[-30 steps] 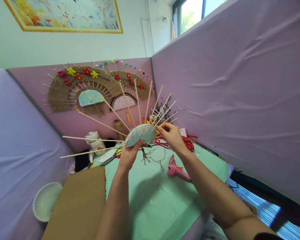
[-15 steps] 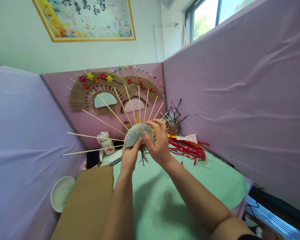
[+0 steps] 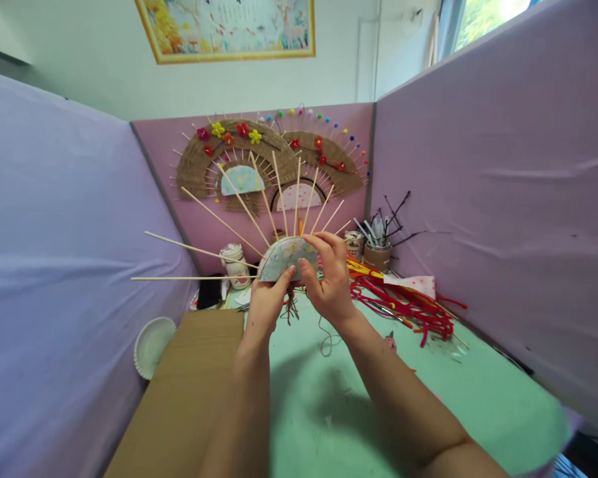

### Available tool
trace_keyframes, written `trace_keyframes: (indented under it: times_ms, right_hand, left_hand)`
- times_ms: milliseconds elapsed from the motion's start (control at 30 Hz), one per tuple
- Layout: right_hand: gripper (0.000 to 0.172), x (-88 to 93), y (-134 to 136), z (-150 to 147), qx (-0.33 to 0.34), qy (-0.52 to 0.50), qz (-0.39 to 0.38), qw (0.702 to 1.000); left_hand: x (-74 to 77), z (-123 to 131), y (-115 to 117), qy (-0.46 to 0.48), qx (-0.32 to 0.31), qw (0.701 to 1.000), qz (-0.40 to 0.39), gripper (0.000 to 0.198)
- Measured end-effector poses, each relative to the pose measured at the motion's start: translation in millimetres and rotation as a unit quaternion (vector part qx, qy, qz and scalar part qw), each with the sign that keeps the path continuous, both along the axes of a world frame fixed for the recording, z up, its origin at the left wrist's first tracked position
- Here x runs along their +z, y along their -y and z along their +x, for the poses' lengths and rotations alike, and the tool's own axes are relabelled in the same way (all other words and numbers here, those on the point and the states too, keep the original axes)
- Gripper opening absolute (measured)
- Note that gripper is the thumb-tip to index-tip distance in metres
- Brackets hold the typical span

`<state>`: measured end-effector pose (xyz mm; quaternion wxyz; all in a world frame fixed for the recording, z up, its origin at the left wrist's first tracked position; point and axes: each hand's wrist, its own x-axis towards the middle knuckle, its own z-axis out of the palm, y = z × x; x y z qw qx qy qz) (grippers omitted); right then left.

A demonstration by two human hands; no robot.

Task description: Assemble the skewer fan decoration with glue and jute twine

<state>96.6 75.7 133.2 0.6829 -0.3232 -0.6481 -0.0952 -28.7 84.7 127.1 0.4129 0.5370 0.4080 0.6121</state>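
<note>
A fan frame (image 3: 285, 257) is held up in front of me: a pale blue flowered half-disc with several thin wooden sticks (image 3: 236, 189) spreading from its curved edge. My left hand (image 3: 269, 299) grips its lower left part, thumb pressed on the front. My right hand (image 3: 329, 275) holds the right side, fingers over the curved edge and thumb near the front face. Brown cord ends (image 3: 292, 309) hang below the half-disc between my hands. The fingers behind the half-disc are hidden.
Two finished woven fans (image 3: 194, 162) hang on the pink partition. Red pipe cleaners (image 3: 403, 312) lie on the green table (image 3: 323, 425) at right, near a pot of dark twigs (image 3: 377, 255). A cardboard sheet (image 3: 189, 385), white jar (image 3: 236, 265) and pale dish (image 3: 153, 345) are at left.
The view has shifted, so the background sits further left-to-right across and higher. Both hands keep hold of the fan frame, which is turned slightly; its leftmost stick now lies nearly level.
</note>
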Motion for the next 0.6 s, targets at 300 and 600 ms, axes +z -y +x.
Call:
trace_keyframes:
  times_ms: [300,600]
  right_hand:
    - [0.033,-4.5,-7,6,-0.016,0.026,-0.055,0.998]
    - [0.032,-6.1,-13,8,-0.015,0.026,-0.073,0.997]
  left_hand:
    - [-3.3,0,-4,-0.01,-0.007,1.0,-0.001,0.046]
    - [1.6,4,2,-0.05,-0.002,0.999,-0.001,0.044]
